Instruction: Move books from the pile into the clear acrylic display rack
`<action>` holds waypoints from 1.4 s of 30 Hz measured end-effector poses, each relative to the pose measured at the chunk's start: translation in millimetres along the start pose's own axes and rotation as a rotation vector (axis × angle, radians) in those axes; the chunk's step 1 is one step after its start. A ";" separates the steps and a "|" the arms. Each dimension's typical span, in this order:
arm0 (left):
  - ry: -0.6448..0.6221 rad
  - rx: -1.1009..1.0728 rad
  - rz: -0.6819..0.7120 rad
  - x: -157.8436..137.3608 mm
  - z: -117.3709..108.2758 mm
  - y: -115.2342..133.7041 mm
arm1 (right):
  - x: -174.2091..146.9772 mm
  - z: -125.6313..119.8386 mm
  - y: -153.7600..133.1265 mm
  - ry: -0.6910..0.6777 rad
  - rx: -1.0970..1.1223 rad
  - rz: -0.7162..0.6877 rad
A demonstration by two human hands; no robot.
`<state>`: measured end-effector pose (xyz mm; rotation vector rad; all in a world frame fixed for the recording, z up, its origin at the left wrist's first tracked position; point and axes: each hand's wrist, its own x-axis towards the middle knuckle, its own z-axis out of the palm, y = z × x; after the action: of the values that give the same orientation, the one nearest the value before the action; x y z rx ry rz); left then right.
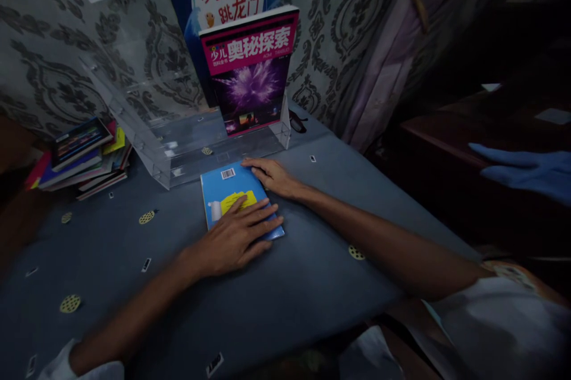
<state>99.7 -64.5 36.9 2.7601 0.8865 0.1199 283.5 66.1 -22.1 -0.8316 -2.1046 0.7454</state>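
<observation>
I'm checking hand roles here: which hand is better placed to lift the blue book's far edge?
Probably the right hand: it is at the blue book's far right corner, close to the clear stand, while the left hand lies spread across the nearer part.

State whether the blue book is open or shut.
Shut: the blue book lies flat beneath the left hand, showing a single barcoded cover.
</observation>
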 end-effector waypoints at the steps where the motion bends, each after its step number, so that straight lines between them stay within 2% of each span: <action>1: -0.006 0.000 0.018 -2.5 0.7 3.4 | -0.1 -0.2 -0.2 -0.001 -0.001 -0.002; 6: -0.011 0.026 0.042 -8.6 4.4 12.7 | -0.8 -0.6 -2.0 0.003 -0.008 -0.020; 19: -0.017 0.071 0.034 -11.4 14.6 10.5 | -6.9 0.8 -9.3 -0.001 -0.092 -0.039; 28: -0.010 0.081 0.033 -11.9 16.9 9.8 | -32.3 0.8 -18.1 -0.006 -0.087 -0.060; 42: 0.017 0.112 0.047 -13.9 18.5 9.8 | -73.1 -7.5 -47.9 -0.020 -0.044 -0.083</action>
<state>96.6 -84.0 21.3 2.8890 0.8574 0.1054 312.0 -16.4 -14.2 -0.7583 -2.1664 0.6690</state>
